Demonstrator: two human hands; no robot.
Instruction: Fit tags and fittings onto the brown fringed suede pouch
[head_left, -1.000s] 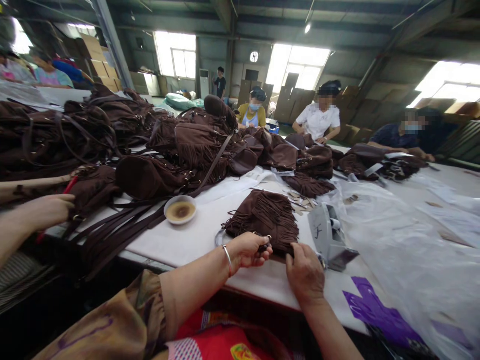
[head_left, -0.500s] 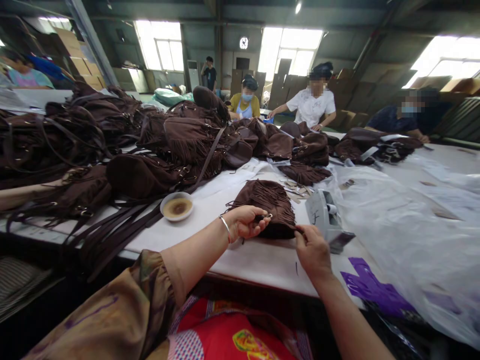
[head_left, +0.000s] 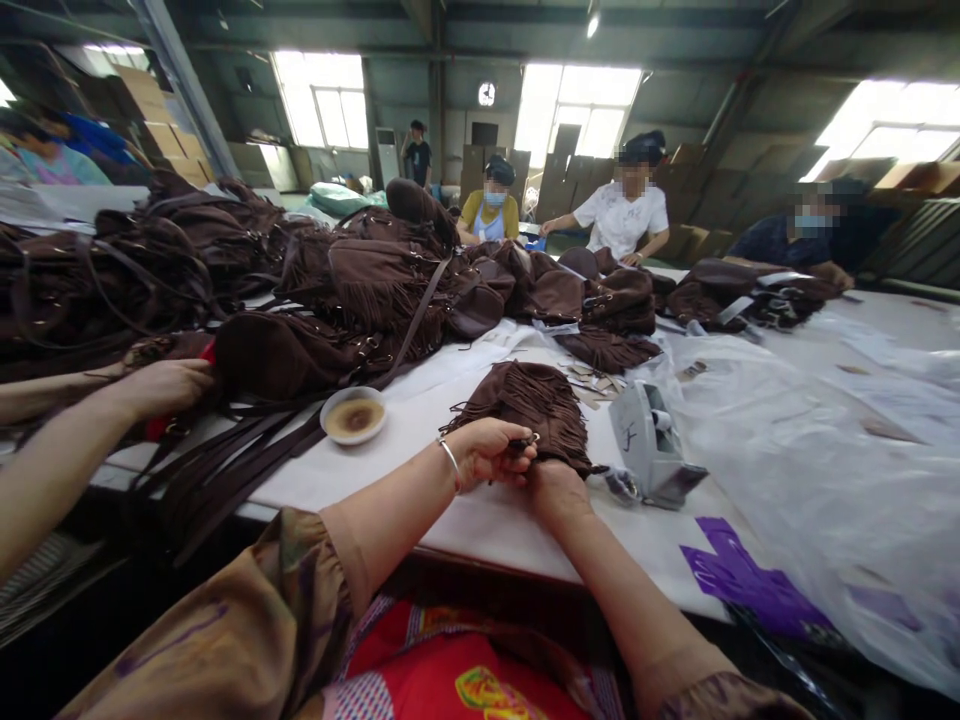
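Where the right hand [head_left: 553, 487] had pinched the bag's [head_left: 534, 403] edge apart from the left hand [head_left: 491, 452], both hands now met, fingers curled shut on the bag's near edge on the table [head_left: 480, 520].

Our hands, joined at centre
Left hand [head_left: 491, 452] curled, bangle on wrist; right hand [head_left: 553, 487] fisted, touching it.

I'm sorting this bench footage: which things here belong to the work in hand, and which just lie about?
In hand:
left hand
right hand
fringed brown bag
small metal ring

Lying about:
dish of brown liquid
grey tape dispenser
pile of brown bags
purple bag
clear plastic sheet
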